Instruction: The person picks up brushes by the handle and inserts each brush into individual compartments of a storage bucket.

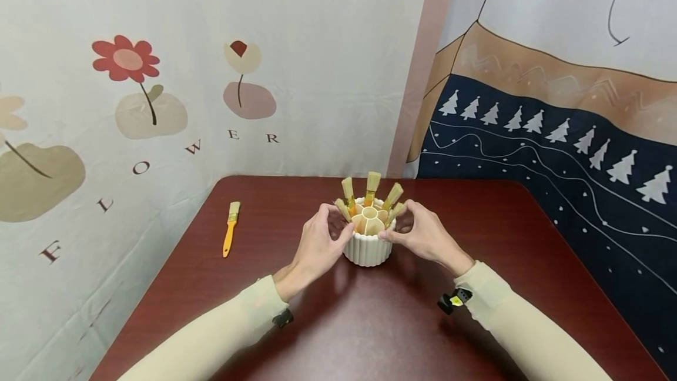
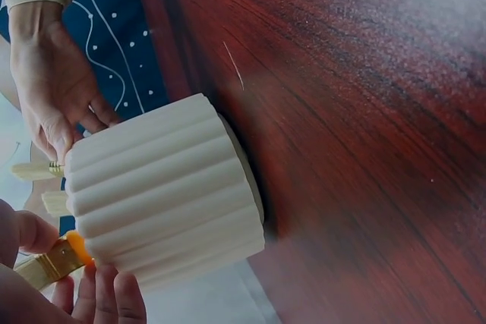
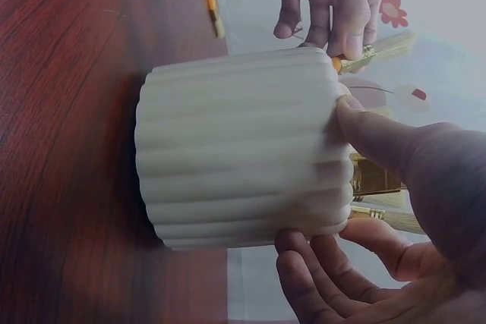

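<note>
A white ribbed pot [image 1: 367, 249] stands mid-table, divided into compartments, with several flat brushes [image 1: 372, 186] upright in it. My left hand [image 1: 342, 222] is at the pot's left rim and pinches a brush with an orange handle [image 2: 55, 260] between thumb and fingers. At the right rim, my right hand [image 1: 394, 223] has its thumb [image 3: 357, 123] pressed on the ribbed wall [image 3: 235, 149] and its fingers [image 3: 319, 263] curled round the far side, close to a brush [image 1: 395, 211]. Another orange-handled brush [image 1: 230, 228] lies flat at the table's left.
The dark red table [image 1: 370, 322] sits in a corner. A flower-printed cloth [image 1: 158, 104] hangs behind and to the left, a dark blue cloth with white trees [image 1: 555, 151] to the right.
</note>
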`<state>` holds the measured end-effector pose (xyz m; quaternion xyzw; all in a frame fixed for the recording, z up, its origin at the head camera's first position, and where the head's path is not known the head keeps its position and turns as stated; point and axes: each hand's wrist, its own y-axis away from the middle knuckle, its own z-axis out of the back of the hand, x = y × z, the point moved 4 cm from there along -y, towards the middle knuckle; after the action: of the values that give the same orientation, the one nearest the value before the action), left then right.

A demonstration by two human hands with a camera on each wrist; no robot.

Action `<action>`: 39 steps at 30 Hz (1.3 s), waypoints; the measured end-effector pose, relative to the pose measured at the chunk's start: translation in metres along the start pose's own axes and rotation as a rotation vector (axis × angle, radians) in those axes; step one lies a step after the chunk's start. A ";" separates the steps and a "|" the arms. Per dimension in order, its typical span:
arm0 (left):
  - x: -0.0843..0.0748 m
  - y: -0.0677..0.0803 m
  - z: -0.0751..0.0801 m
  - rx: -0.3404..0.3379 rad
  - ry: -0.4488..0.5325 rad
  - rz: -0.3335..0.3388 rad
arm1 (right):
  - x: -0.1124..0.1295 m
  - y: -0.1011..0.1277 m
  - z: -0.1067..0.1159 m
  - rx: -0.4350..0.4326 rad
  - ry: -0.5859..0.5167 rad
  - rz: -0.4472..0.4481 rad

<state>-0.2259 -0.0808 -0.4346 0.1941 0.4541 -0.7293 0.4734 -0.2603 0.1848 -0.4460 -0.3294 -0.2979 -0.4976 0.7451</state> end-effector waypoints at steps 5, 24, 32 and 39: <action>-0.001 -0.001 -0.002 -0.011 -0.021 -0.026 | 0.013 0.005 0.002 -0.011 0.027 -0.046; 0.005 -0.002 0.000 0.048 -0.062 0.005 | 0.008 0.003 -0.002 -0.012 0.007 -0.064; 0.008 -0.002 0.007 0.065 -0.069 -0.036 | 0.011 0.006 -0.001 -0.025 0.022 -0.074; 0.024 -0.003 0.023 0.079 -0.124 -0.008 | 0.010 0.006 -0.001 -0.026 0.031 -0.094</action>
<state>-0.2368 -0.1119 -0.4385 0.1654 0.3957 -0.7590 0.4898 -0.2512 0.1799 -0.4400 -0.3171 -0.2949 -0.5408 0.7211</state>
